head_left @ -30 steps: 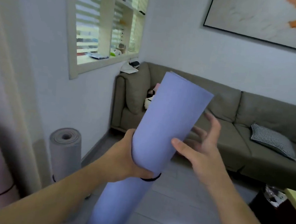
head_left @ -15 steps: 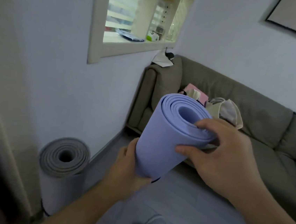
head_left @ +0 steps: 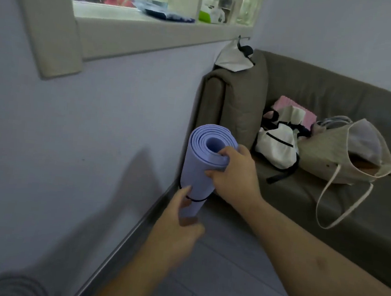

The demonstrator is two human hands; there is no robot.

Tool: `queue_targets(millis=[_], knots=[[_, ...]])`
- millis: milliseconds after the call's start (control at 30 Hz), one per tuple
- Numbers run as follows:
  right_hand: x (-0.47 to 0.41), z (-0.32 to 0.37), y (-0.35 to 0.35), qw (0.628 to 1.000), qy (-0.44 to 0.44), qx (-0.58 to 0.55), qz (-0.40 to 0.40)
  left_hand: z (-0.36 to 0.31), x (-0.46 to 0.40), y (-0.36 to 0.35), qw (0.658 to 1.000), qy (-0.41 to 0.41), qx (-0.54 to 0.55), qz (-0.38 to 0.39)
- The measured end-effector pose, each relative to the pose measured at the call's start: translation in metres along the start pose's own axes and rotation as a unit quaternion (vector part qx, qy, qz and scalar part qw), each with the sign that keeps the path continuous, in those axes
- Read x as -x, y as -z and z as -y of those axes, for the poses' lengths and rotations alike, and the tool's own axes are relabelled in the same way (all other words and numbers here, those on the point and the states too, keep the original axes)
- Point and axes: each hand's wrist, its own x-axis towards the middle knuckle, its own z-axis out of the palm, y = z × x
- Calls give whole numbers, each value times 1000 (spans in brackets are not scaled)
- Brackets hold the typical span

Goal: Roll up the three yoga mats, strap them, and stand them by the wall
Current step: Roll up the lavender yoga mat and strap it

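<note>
I hold the purple mat upright in the corner between the wall and the sofa arm, likely to stand it there. My right hand pinches its top rim, thumb inside the coil; my left hand cups its lower part near the black strap. Its long axis runs near vertical, spiral end up, leaning slightly toward the wall.

Lilac rolled mat upright near wall, thin black strap round its middle; grey roll bottom-left.
</note>
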Motion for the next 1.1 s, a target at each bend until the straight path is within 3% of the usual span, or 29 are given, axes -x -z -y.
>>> queue_targets(millis=[267,367,500,633,833,1100], knots=[[-100,-46,-74,999,-45,-19,1,26,-19,16,995,61,15,-81],[-134,-49,-86,998,-41,-36,-12,26,-18,15,995,50,6,-81],[-169,-54,-96,998,-48,-38,-8,26,-17,5,998,66,-2,-20],[-179,-55,-95,996,-68,-39,52,32,-18,1,996,80,-15,-42],[-173,-52,-91,997,-2,48,54,30,-21,0,995,91,-10,-44],[-176,-49,-85,999,3,15,49,29,-22,-2,995,86,-20,-54]])
